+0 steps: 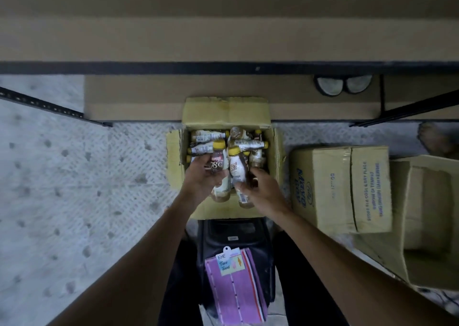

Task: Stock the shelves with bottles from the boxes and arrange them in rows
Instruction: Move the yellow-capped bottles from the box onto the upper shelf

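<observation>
The left hand [201, 176] grips 1 brown-label bottle [219, 163] and the right hand [263, 189] 1 pale bottle [237, 168], mid-body: likely heavy, stiff, slick.

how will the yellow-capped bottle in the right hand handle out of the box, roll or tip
The bottle looks round-bodied, so laid down like the other bottles in the box it would probably roll. It looks full of brown drink, so likely heavy for its size. Its label looks glossy, so the right hand may need a firm grip.
</observation>
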